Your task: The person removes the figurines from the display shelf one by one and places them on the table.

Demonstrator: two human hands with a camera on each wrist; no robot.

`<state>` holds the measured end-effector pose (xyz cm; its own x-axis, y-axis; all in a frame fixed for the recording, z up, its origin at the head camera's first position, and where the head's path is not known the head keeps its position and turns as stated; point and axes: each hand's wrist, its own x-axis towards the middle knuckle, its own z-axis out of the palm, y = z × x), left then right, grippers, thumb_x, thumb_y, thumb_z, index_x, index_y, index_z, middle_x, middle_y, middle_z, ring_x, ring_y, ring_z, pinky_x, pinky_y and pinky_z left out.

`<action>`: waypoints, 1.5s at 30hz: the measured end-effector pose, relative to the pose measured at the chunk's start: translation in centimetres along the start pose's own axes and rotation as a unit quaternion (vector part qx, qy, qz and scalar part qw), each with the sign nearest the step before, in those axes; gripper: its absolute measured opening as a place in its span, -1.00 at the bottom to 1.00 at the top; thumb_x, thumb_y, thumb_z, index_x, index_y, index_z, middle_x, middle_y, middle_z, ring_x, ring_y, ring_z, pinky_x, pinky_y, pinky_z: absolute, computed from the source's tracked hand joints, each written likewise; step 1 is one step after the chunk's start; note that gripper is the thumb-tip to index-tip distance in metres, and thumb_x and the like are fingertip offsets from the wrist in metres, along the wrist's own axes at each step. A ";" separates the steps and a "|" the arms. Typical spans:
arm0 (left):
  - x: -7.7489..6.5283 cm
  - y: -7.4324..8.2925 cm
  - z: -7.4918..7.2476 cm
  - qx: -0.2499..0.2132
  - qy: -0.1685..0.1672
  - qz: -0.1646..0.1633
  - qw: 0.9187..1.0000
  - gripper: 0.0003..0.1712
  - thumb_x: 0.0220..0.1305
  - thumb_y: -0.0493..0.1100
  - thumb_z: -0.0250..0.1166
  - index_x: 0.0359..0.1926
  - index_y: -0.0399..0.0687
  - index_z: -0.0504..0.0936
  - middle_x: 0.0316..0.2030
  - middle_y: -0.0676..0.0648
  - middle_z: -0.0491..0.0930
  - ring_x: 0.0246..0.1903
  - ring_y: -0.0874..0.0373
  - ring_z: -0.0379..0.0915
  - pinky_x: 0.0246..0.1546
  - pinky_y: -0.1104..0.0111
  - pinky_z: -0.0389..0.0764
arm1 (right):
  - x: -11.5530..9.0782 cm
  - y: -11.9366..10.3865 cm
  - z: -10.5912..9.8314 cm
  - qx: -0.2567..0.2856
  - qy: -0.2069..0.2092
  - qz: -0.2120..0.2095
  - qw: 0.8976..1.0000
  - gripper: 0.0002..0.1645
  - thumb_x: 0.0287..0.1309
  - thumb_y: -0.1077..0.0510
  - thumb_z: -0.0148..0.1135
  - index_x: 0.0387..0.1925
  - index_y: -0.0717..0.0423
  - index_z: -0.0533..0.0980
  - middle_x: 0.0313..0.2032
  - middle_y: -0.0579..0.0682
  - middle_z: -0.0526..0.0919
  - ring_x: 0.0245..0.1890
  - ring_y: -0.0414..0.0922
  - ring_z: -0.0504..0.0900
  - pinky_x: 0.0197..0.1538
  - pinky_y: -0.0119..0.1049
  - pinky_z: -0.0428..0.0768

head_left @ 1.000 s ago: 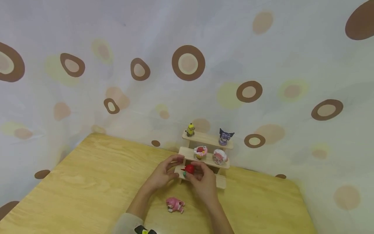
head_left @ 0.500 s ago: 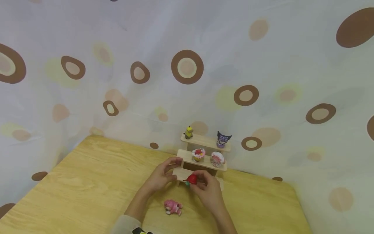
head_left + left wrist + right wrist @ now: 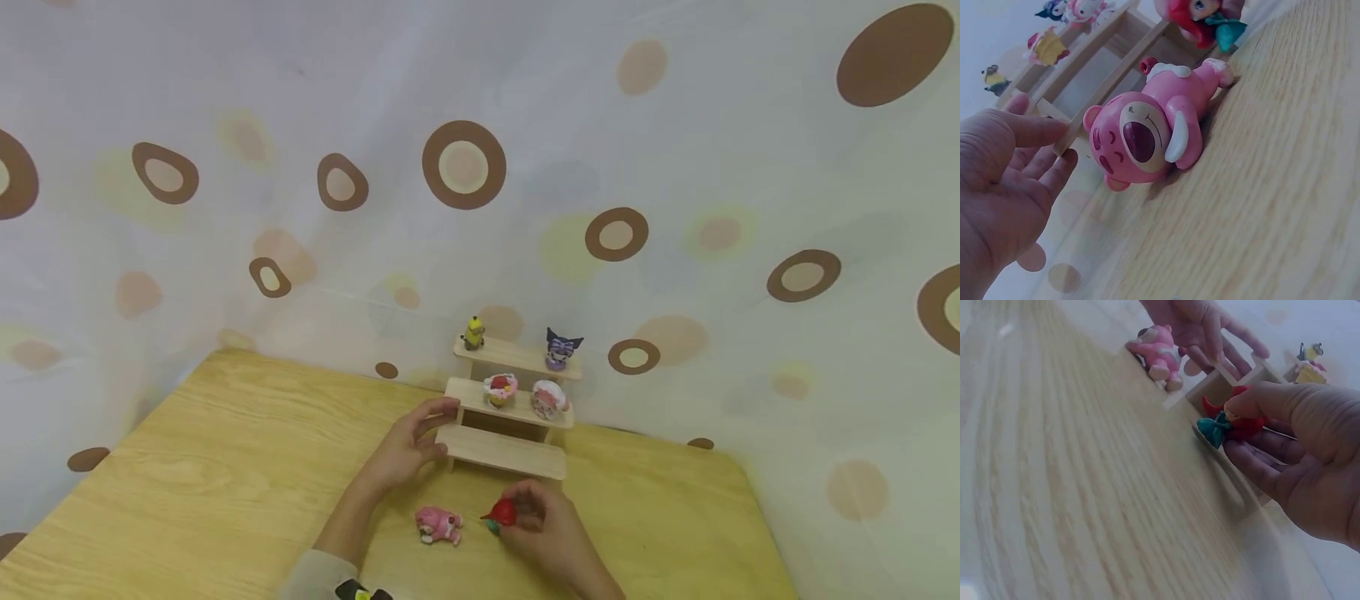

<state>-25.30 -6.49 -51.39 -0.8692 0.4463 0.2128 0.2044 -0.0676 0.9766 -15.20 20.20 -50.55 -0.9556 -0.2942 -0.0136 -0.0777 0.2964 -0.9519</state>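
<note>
My right hand [image 3: 546, 529] pinches a red-haired mermaid figurine [image 3: 1218, 425] with a teal tail between thumb and fingers, low over the table in front of the shelf. My left hand [image 3: 405, 446] grips the left end of a three-tier wooden display shelf [image 3: 501, 450], thumb at the bottom board and fingers reaching to the middle board. A pink bear figurine [image 3: 1147, 134] lies on its side on the table between the hands. The mermaid's head is partly covered by my thumb in the right wrist view.
On the top tier stand a yellow minion figurine [image 3: 473, 333] and a purple-and-black eared figurine [image 3: 560, 350]. The middle tier bears a cupcake-like figurine [image 3: 500, 389] and a white-and-pink figurine [image 3: 549, 400]. A patterned wall covering [image 3: 345, 333] rises behind the wooden table [image 3: 247, 433].
My right hand has drawn the mermaid figurine off the front of the bottom tier, toward me and down over the table. The left hand stays at the shelf's left end.
</note>
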 end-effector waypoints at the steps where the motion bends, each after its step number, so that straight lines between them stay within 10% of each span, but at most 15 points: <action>1: 0.0 0.1 -0.1 0.002 0.000 0.002 1.000 -0.17 0.24 -0.69 0.17 0.50 -0.19 0.37 0.51 -0.29 0.28 0.52 -0.31 0.19 0.44 0.12 0.44 | 0.0 0.1 0.0 0.002 -0.003 -0.001 1.000 -0.56 0.11 0.40 0.49 0.04 0.33 0.57 -0.03 0.16 0.71 -0.05 0.01 0.74 0.03 -0.35 0.75; 17: -0.1 0.0 -0.3 -0.005 -0.008 0.001 1.000 -0.20 0.28 -0.67 0.17 0.50 -0.19 0.36 0.48 -0.31 0.32 0.52 -0.31 0.19 0.43 0.09 0.48 | 0.0 1.0 1.6 0.008 -0.069 -0.024 0.997 -0.53 0.09 0.40 0.45 0.05 0.27 0.53 -0.03 0.15 0.65 -0.09 -0.11 0.73 0.04 -0.36 0.73; 25: -0.3 0.0 -0.4 -0.008 -0.007 -0.010 1.000 -0.18 0.28 -0.68 0.17 0.51 -0.15 0.36 0.51 -0.26 0.30 0.53 -0.25 0.20 0.40 0.16 0.51 | -0.2 0.4 -0.2 -0.018 -0.088 -0.044 0.995 -0.20 0.13 0.24 0.58 0.35 0.31 0.42 0.14 0.25 0.64 0.09 0.02 0.71 0.20 -0.28 0.70; 35: 0.1 0.1 -0.2 -0.006 -0.010 -0.005 1.000 -0.19 0.28 -0.69 0.16 0.51 -0.20 0.36 0.51 -0.31 0.28 0.53 -0.30 0.18 0.40 0.12 0.51 | -1.8 -2.8 -7.3 -0.032 0.054 -0.091 0.994 -0.31 0.25 0.32 0.47 0.34 0.38 0.41 0.14 0.34 0.62 0.12 -0.01 0.68 0.18 -0.33 0.70; 45: 0.0 0.1 0.0 -0.012 0.002 -0.014 1.000 -0.17 0.25 -0.68 0.18 0.51 -0.17 0.36 0.51 -0.27 0.30 0.53 -0.29 0.19 0.40 0.16 0.51 | -2.0 -3.6 -10.0 -0.061 0.174 -0.091 0.979 -0.30 0.26 0.25 0.49 0.35 0.30 0.41 0.20 0.21 0.59 0.21 -0.10 0.64 0.26 -0.44 0.61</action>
<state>-25.29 -6.47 -51.26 -0.8761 0.4450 0.1855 0.1687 -0.0773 0.9826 -15.81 28.79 -44.01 -0.9603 -0.0316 0.2772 -0.2681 0.3800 -0.8853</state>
